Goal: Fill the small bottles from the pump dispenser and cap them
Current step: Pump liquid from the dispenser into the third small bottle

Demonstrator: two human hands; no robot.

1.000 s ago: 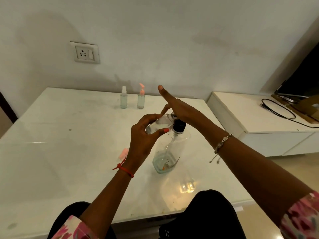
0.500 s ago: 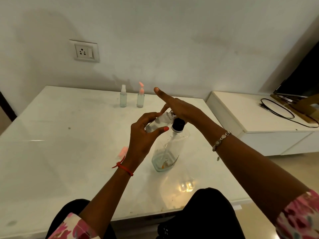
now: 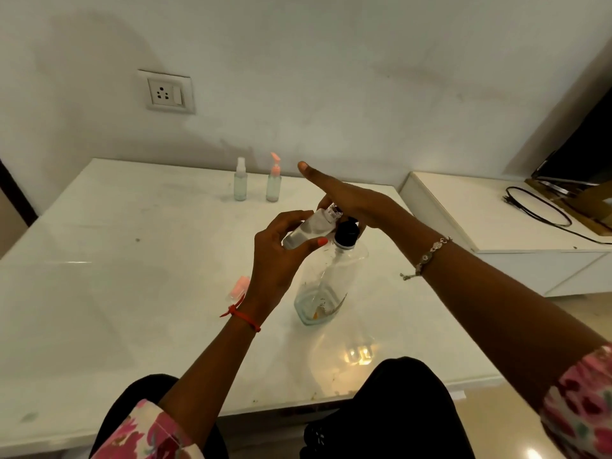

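Change: almost none over the last second; the left hand [image 3: 278, 260] keeps the small bottle [image 3: 308, 230] tilted at the spout, and the right hand [image 3: 351, 200] stays on the black pump head [image 3: 346, 233].
Meaning: filling is probably still under way; this bottle has no cap.
Left fingers: curled round the small bottle.
Right fingers: forefinger straight and raised, the rest laid over the pump head, apparently pressing.
Pump dispenser [image 3: 328, 286]: upright, centre, little liquid left.
Far bottles: spray bottle [image 3: 240, 183] and pink-topped bottle [image 3: 273, 183], capped, near the wall.
Pink cap [image 3: 239, 288]: apparently, left of the left wrist.
Surface: glossy white table [image 3: 99, 260], smudged.
Room: wall socket [image 3: 165, 94] far left; white cabinet [image 3: 463, 207] with black cable [image 3: 536, 207] right.
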